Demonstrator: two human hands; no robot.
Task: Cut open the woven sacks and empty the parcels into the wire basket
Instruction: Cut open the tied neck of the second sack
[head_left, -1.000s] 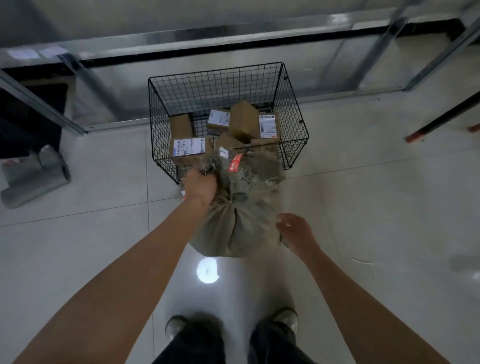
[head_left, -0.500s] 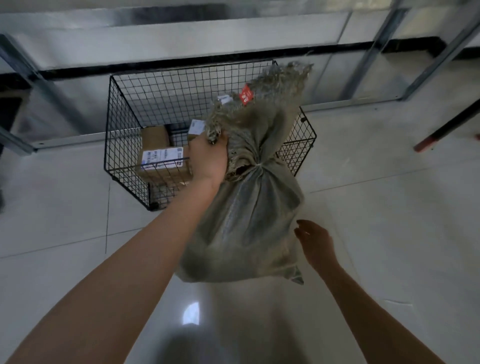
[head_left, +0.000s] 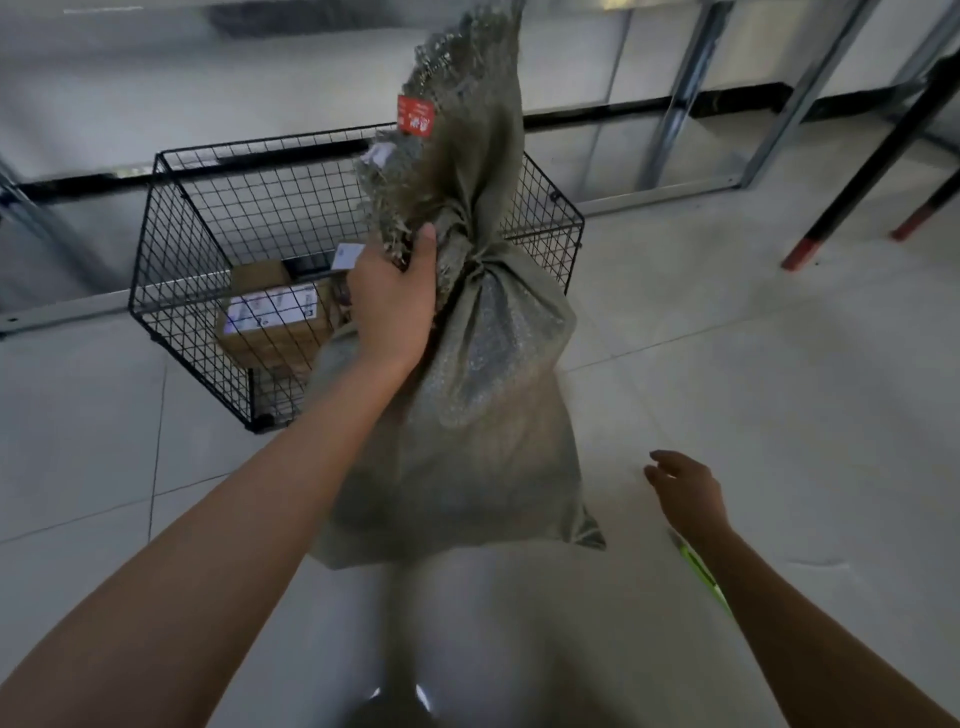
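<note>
A grey-green woven sack, tied at the neck and carrying a red tag near its frayed top, hangs in the air in front of me. My left hand grips the sack by its bunched neck. Behind it on the floor stands the black wire basket, with brown cardboard parcels inside showing white labels. My right hand hovers to the lower right of the sack, fingers relaxed, touching nothing.
The floor is pale glossy tile. Metal frame legs stand at the back right, and black legs with red feet slant at the far right. A thin green strip shows beside my right forearm.
My left hand has lifted the sack up off the floor and higher in front of the basket. My right hand has come away from the sack's side and dropped lower right.
</note>
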